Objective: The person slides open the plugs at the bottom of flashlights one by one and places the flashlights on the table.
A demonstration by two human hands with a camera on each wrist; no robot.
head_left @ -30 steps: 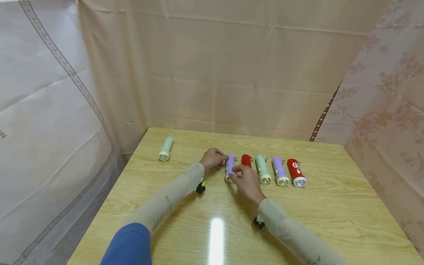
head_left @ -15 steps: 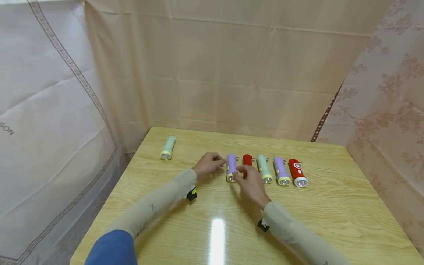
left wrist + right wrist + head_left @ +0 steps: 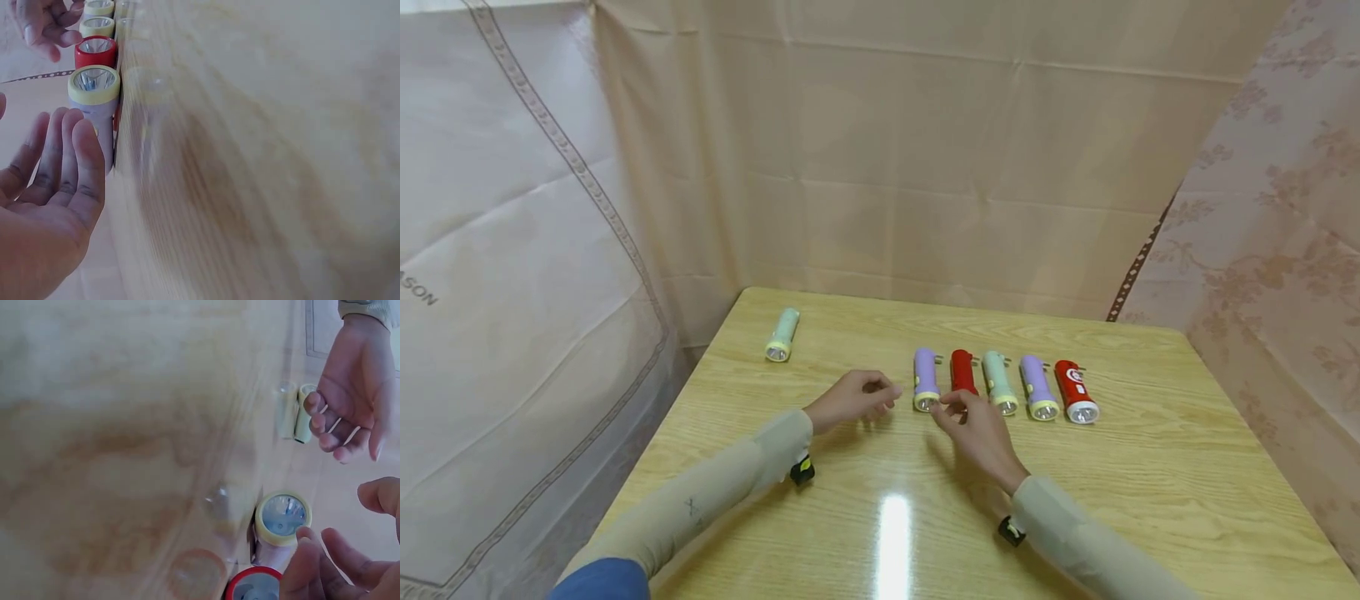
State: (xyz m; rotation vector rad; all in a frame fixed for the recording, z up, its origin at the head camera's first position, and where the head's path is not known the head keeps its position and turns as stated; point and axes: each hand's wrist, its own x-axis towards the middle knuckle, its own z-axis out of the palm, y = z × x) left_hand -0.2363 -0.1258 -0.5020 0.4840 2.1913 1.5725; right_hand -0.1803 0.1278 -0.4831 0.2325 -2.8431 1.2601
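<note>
A purple flashlight (image 3: 927,373) with a yellow rim lies at the left end of a row, lens toward me. My left hand (image 3: 852,398) hovers to its left, apart from it, fingers loosely bent around nothing. Close to its lens is my right hand (image 3: 981,433), thumb and fingers spread a little, holding nothing; in the head view it partly covers the lens end of a red flashlight (image 3: 962,368). The left wrist view shows the left palm (image 3: 50,231) bare. In the right wrist view, the right fingers (image 3: 312,572) are beside the purple flashlight (image 3: 284,515).
Rightward the row continues with a green flashlight (image 3: 996,375), another purple flashlight (image 3: 1035,382) and a red flashlight (image 3: 1072,385) with a white rim. A separate green flashlight (image 3: 786,327) lies at the back left of the wooden table (image 3: 1150,467). Curtains (image 3: 880,150) hang behind and at the sides.
Both hands have come off the purple flashlight. The left hand has drawn back left and toward me, while the right has shifted slightly toward me and right. The flashlight stays in the row.
</note>
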